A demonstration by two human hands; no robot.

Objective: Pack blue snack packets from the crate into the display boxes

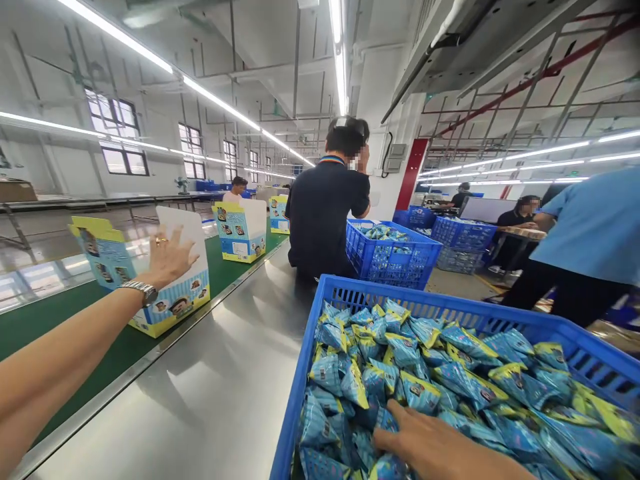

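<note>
My left hand [167, 257] is stretched out with fingers spread, resting against the open top of a yellow and blue printed display box [150, 273] on the green conveyor belt [45, 320]. It wears a ring and a metal wristwatch. My right hand [435, 447] reaches into a blue plastic crate [300, 373] and lies on several blue snack packets [425, 380]. Its fingertips are buried among the packets, so its grip is hidden.
More display boxes [241, 230] stand further along the belt. A steel worktop [220, 373] runs beside it. A person in a dark shirt [325, 207] stands ahead next to another blue crate [390, 257] of packets. A person in a light blue shirt [585, 240] is at the right.
</note>
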